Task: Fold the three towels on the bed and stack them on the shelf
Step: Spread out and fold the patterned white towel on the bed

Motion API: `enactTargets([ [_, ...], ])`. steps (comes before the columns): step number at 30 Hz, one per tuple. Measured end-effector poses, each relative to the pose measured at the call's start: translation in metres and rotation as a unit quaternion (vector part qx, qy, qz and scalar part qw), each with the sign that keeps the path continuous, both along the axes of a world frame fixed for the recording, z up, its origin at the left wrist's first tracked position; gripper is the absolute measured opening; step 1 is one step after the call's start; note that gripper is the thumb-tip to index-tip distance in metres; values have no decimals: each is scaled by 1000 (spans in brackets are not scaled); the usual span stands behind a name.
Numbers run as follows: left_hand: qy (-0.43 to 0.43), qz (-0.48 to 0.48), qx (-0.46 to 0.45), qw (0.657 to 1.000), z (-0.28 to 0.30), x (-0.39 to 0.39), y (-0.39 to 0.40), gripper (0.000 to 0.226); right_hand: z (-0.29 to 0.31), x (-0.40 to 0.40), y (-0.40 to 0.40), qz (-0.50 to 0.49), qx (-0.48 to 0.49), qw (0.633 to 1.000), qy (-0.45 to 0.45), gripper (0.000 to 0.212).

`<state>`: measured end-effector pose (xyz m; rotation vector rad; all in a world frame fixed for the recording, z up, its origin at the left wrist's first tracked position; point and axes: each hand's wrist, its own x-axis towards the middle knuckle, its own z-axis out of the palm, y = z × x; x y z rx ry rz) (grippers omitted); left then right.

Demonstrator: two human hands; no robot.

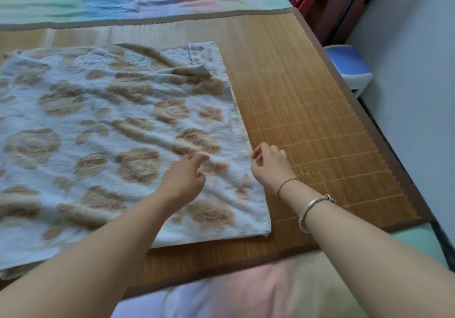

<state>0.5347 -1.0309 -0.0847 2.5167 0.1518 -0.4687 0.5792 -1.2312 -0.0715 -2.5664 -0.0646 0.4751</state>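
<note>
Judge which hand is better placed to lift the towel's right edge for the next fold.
Right. The right hand hovers beside the towel at its right edge, fingers loosely curled; the left hand sits further in over the cloth.

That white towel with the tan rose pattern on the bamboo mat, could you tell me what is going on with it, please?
A person is working on the white towel with a tan rose pattern, which lies spread, already doubled, on the woven bamboo mat covering the bed. The left hand rests on the towel with fingers extended. The right hand hovers at the towel's right edge, fingers loosely curled, with no clear grip. The far right corner is flipped over.
</note>
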Motion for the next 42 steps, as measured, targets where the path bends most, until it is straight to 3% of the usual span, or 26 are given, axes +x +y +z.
enactTargets([
  [6, -41, 55, -51, 996, 2, 36, 24, 46, 1, 52, 27, -50, 153, 987, 2, 20],
  [12, -111, 118, -86, 983, 17, 105, 73, 38, 13, 115, 70, -101, 242, 965, -24, 35],
  [18, -148, 149, -112, 971, 9, 227, 111, 31, -10, 222, 127, -104, 206, 972, -46, 30],
  [21, -140, 131, -106, 976, -4, 262, 118, 28, -18, 266, 147, -72, 77, 994, -3, 36],
  [24, -150, 127, -93, 976, -13, 288, 125, 23, -21, 292, 165, -32, 4, 999, 29, 57],
  [27, -147, 114, -84, 979, -17, 305, 133, 21, -30, 304, 179, -8, 79, 997, 18, 47],
  [33, -58, 105, -55, 991, -19, 337, 158, 33, -26, 327, 181, -57, 252, 957, -128, 30],
  [35, -20, 80, 0, 997, -16, 351, 167, 37, -25, 337, 178, -56, 256, 952, -161, 19],
  [38, -76, 61, 123, 988, -1, 368, 176, 11, -31, 351, 179, -71, 231, 955, -171, 12],
  [42, -152, 136, 66, 977, 13, 403, 179, 13, -39, 377, 183, -146, 181, 960, -154, 14],
])
